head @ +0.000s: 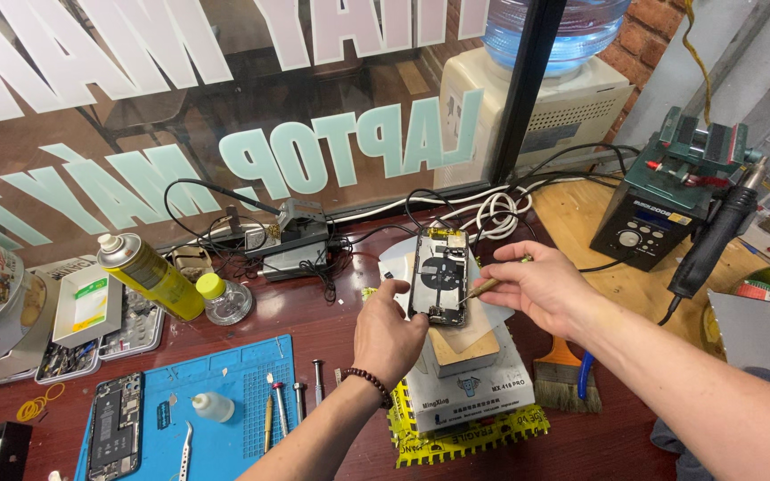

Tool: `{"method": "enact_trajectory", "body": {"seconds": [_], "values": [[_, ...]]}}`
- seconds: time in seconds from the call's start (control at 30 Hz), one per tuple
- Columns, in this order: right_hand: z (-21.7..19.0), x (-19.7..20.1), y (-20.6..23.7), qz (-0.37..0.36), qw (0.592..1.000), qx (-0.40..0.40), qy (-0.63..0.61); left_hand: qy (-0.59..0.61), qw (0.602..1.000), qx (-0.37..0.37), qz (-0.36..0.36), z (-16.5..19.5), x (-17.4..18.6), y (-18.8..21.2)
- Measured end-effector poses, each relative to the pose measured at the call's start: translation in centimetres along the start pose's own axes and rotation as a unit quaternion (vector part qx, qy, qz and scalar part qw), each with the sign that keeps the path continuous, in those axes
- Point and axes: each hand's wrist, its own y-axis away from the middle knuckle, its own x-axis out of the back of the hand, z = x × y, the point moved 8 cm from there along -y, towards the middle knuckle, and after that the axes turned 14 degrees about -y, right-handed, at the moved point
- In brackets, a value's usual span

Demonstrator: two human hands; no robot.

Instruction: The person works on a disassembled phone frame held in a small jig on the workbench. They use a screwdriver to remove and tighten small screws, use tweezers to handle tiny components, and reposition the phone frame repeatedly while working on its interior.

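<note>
Head view, opened phone (438, 276) gripped in left hand (389, 334) fingers, tool (483, 287) pinched in right hand (536, 287)

Left hand (388, 331) is gripping an opened-up phone (438, 276) by its lower edge, insides facing up, tilted above a small wooden block (465, 346) that sits on a grey box (470, 387). Right hand (532, 285) pinches a thin tool (485, 287) with its tip touching the phone's guts. Off to the left there's a blue mat (225, 392) with tweezers (185, 450), a few screwdrivers (300, 396), a little white bottle (213, 406) and a second opened phone (115, 426). Yellow spray can (149, 274) behind it, brush (568, 374) on the right.
</note>
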Motion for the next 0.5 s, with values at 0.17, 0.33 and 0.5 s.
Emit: {"method": "enact_trajectory", "body": {"seconds": [0.17,0.33,0.5], "values": [[1.0,-1.7,0.3,-0.009,0.999,-0.008,-0.037,0.097,0.994,-0.031,-0.040,1.7,0.4,0.9],[1.3,-4.2,0.8,-0.037,0.999,-0.012,-0.037,0.176,0.979,0.053,-0.082,0.8,0.4,1.5],[2.0,-6.1,1.4,-0.048,0.999,-0.003,-0.016,0.216,0.975,0.021,-0.053,-1.2,0.7,1.8]]}}
